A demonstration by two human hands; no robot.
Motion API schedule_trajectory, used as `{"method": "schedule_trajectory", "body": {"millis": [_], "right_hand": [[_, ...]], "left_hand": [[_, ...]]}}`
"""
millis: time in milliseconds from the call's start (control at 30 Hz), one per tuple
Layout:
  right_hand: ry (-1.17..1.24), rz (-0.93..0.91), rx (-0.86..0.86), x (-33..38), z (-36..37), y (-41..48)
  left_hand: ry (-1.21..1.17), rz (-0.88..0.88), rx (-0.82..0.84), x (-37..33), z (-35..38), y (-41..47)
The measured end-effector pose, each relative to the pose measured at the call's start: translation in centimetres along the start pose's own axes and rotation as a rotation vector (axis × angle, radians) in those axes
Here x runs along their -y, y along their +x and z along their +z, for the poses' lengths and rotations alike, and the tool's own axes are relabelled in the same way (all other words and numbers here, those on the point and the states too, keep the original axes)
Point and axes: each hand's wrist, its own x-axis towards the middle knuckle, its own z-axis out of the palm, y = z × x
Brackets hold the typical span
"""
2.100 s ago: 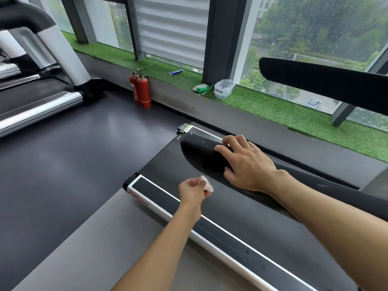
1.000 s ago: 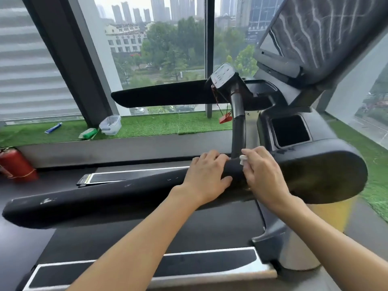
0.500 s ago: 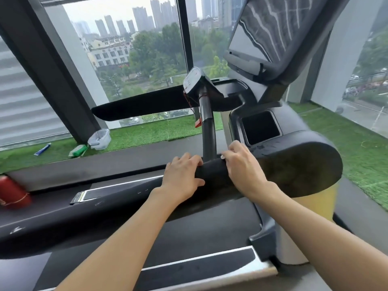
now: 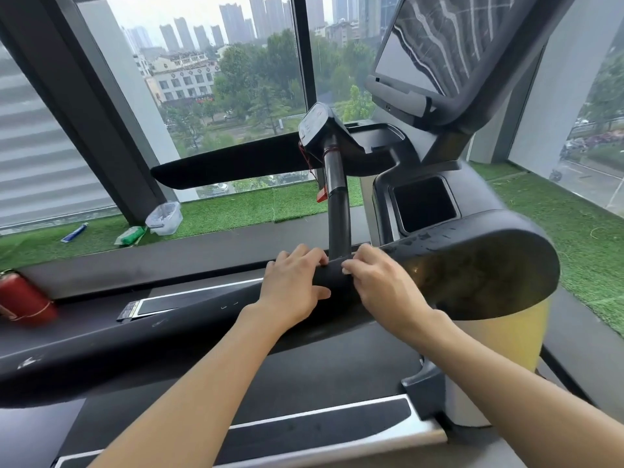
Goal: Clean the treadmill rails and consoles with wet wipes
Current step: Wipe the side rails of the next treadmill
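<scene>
Left hand [image 4: 293, 287]: fingers curled over the near handrail [image 4: 162, 336], gripping it.
Right hand [image 4: 381, 285]: just beside, fingers curled, pinching a white wet wipe [image 4: 345, 271] against the handrail's top.

handrail [image 4: 135, 336] black | turf [image 4: 243, 211] green | extinguisher [image 4: 23, 300] red | bin [image 4: 506, 342] seemingly yellow

A ledge [image 4: 236, 211] covered in green artificial turf runs below the windows, from the left edge across the middle of the frame and on to the right. At centre left three things lie on the turf in a loose row: a clear plastic container [image 4: 164, 217], just left of it a green pack of wipes [image 4: 130, 235], and further left a blue tube [image 4: 75, 232]. Lower, at the left edge, a red fire extinguisher [image 4: 23, 300] sits before the ledge's dark front face.
</scene>
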Motion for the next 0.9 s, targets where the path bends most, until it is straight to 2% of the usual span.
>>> {"method": "schedule_trajectory", "body": {"millis": [100,200,267,400,533,633,700,767,800,900], "right_hand": [[0.028,0.2,-0.151,-0.4,-0.1,-0.5],[0.02,0.077,-0.048,1.4,0.6,-1.6],[0.006,0.039,-0.045,0.7,0.5,-1.4],[-0.017,0.273,-0.161,0.2,0.6,0.1],[-0.095,0.134,-0.028,1.3,1.1,1.0],[-0.106,0.243,-0.116,0.6,0.5,1.7],[-0.139,0.25,-0.035,2.4,0.8,1.7],[-0.153,0.15,0.07,4.1,1.4,1.2],[-0.129,0.142,0.069,4.1,1.3,1.1],[-0.104,0.273,-0.118,3.0,0.8,0.8]], "left_hand": [[-0.008,0.009,-0.016,0.1,0.2,-0.1],[-0.011,0.017,-0.026,0.3,0.2,-0.1],[-0.006,0.034,-0.029,0.5,0.2,-0.2],[0.006,0.095,-0.019,1.0,0.2,-0.5],[-0.071,0.149,0.008,2.3,-0.5,-0.7],[-0.037,0.213,-0.01,3.6,-0.4,-1.0],[-0.035,0.252,-0.029,4.3,-0.1,-1.0],[-0.019,0.306,-0.027,4.9,-0.1,-1.0],[-0.006,0.345,-0.026,5.3,0.0,-0.9],[0.028,0.465,-0.07,7.0,0.2,-1.0]]}}
